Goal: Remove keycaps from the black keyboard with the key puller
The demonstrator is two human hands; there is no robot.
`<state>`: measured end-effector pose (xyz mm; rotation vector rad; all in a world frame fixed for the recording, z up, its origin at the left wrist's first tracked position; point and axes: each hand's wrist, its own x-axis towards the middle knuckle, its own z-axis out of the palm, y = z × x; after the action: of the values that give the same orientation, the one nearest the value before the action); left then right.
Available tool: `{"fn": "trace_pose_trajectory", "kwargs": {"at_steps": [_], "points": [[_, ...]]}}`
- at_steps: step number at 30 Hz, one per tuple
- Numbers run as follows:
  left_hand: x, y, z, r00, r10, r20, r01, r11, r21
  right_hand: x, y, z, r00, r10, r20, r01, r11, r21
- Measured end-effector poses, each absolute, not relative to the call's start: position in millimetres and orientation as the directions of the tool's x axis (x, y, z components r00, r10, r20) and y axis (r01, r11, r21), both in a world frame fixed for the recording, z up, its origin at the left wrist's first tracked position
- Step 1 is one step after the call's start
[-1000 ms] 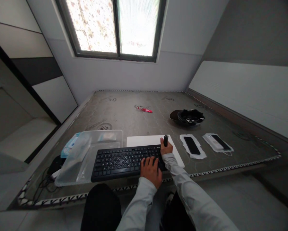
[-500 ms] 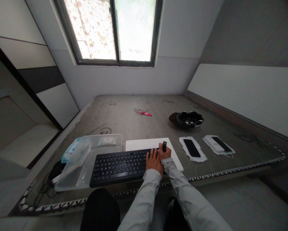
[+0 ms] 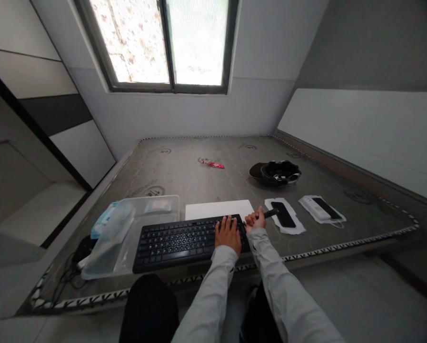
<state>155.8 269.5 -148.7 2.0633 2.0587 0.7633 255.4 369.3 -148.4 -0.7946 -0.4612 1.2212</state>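
A black keyboard (image 3: 177,243) lies slanted, its left end over a clear plastic tray (image 3: 118,272) and its far edge over a white sheet (image 3: 218,209). My left hand (image 3: 228,234) rests on the keyboard's right part, fingers spread over the keys. Just right of it, at the keyboard's right end, my right hand (image 3: 256,220) is closed around a slim black-handled tool (image 3: 271,213). The handle points right, towards a dark phone (image 3: 283,214) on white wrapping; the tool's other end is hidden by my fingers.
Farther right are a white device (image 3: 316,208) and a second dark phone (image 3: 325,208) on wrapping. A dark cap (image 3: 279,172) and a red wrapper (image 3: 213,164) lie farther back. Blue packaging (image 3: 106,220) and black cables (image 3: 65,278) are at the left. The mattress edge (image 3: 316,253) runs in front.
My right hand has moved right, away from my left hand, and turned so the tool's handle tips from upright to pointing right. My left hand stays on the keyboard. The view has shifted slightly.
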Motion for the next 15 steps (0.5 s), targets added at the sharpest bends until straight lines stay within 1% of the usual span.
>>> {"fn": "trace_pose_trajectory", "kwargs": {"at_steps": [3, 9, 15], "points": [[155, 268, -147, -0.055, 0.961, 0.272, 0.901, -0.07, 0.429, 262, 368, -143, 0.202, 0.972, -0.118, -0.676, 0.051, -0.735], [156, 270, -145, -0.078, 0.955, 0.287, 0.894, -0.06, 0.443, 259, 369, -138, 0.128, 0.979, -0.161, -0.653, -0.039, -0.756], [150, 273, -140, -0.129, 0.951, 0.28, 0.832, -0.05, 0.553, 249, 365, -143, 0.066, 0.978, -0.197, -0.667, -0.104, -0.738]]}}
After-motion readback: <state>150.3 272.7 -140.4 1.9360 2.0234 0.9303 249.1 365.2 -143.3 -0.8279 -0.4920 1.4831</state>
